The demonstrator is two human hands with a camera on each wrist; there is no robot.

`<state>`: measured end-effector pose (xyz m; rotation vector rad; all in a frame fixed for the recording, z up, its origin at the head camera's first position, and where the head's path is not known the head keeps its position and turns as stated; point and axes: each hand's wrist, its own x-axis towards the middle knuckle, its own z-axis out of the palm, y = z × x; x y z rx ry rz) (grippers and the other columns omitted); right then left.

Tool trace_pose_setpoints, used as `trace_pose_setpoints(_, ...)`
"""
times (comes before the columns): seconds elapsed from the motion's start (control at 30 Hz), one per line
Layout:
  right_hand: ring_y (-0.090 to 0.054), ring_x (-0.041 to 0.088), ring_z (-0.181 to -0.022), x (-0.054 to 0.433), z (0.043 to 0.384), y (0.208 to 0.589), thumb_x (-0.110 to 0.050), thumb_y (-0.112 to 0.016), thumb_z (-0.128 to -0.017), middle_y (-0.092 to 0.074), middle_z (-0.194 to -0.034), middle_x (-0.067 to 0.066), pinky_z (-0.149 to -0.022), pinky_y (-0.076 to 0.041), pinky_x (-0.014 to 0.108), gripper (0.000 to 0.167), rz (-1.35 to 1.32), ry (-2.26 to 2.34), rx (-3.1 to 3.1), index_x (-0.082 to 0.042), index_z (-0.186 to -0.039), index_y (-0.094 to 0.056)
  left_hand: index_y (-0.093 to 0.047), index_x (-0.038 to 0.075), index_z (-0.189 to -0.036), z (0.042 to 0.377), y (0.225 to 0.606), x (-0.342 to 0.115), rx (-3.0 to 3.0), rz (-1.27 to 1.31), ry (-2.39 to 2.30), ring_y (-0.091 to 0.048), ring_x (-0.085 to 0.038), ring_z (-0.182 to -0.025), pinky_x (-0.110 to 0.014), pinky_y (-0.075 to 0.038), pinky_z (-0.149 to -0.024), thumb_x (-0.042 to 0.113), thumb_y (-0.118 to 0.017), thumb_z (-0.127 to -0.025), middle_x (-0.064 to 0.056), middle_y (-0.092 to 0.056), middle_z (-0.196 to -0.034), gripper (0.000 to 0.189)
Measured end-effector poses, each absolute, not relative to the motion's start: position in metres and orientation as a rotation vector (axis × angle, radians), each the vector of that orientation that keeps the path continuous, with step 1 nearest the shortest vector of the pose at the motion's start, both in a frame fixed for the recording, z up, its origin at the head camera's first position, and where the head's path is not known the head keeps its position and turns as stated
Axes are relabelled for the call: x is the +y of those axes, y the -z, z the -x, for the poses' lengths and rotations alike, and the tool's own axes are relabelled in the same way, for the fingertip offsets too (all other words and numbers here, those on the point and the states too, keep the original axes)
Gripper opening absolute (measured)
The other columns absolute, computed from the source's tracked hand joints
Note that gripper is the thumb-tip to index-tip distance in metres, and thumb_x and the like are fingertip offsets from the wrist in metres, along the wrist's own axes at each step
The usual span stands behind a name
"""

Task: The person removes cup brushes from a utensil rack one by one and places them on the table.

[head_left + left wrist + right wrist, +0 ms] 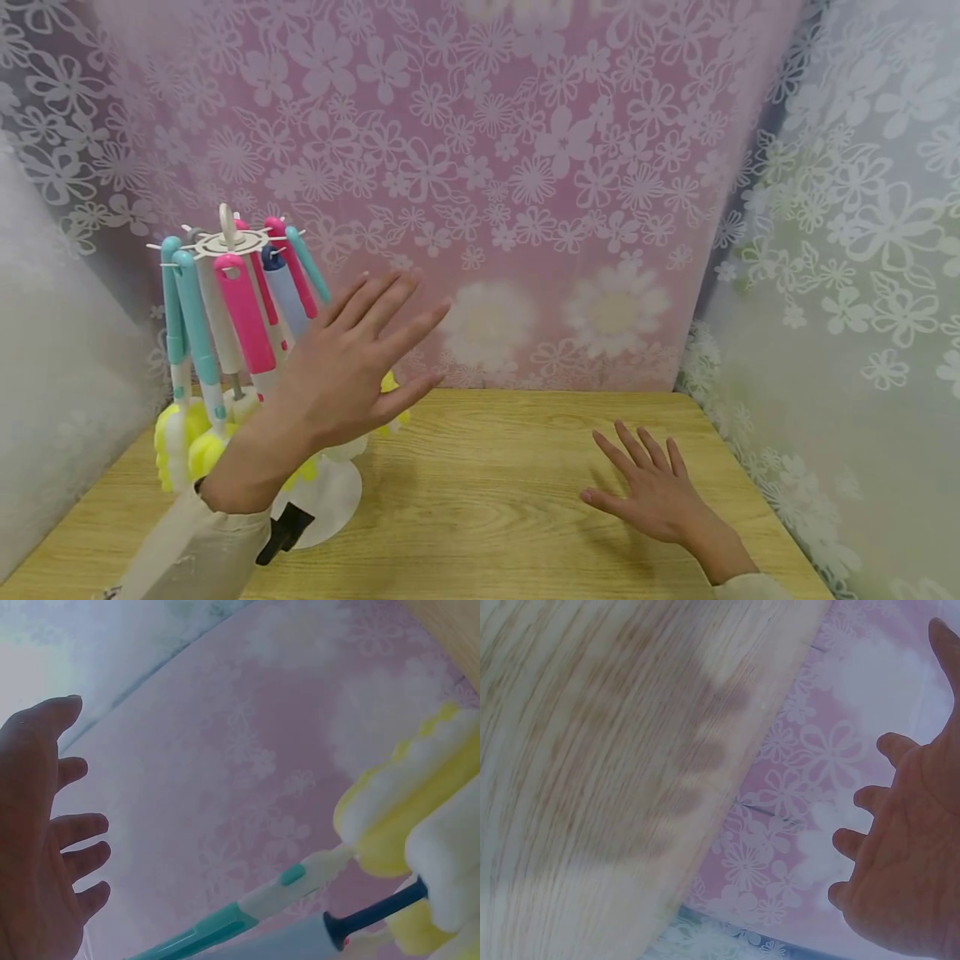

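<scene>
A white rack (233, 241) with a hooked top stands at the left of the table, hung with several long-handled sponge brushes. Their handles are turquoise, pink, white and pale blue; one pink handle (246, 312) faces the front. Yellow-and-white sponge heads (180, 429) hang low around the stand. My left hand (341, 367) is spread in front of the rack, hiding part of it, and holds nothing. In the left wrist view a turquoise-handled brush (217, 926) lies beyond that hand. Over the right part of the table my right hand (656, 492) is spread, palm down, with nothing in it.
The wood-grain table (480, 517) carries the rack's round white base (333, 504). A pink flowered curtain (510, 167) closes off the back, and pale flowered curtains (862, 292) hang at the sides. A black strap piece (285, 532) sits on my left sleeve.
</scene>
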<state>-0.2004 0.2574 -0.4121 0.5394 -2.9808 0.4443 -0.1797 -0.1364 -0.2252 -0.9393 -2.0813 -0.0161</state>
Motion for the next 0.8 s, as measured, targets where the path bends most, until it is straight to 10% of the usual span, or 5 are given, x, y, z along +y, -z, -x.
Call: trace_pose_setpoints(0.8,-0.007,0.037,-0.143,0.225,0.217,0.404,-0.067,-0.051,-0.085,-0.008,-0.159,0.004,-0.108,-0.003,0.064,0.084,-0.662,-0.444,-2.870,-0.030,-0.153,-0.020,-0.051,0.016,-0.138,0.165,0.174,-0.191,-1.999,0.613,0.026,-0.030,-0.035,-0.136,-0.047,-0.016,-0.113,0.055,-0.033,-0.093,-0.019,-0.041,-0.143,0.062)
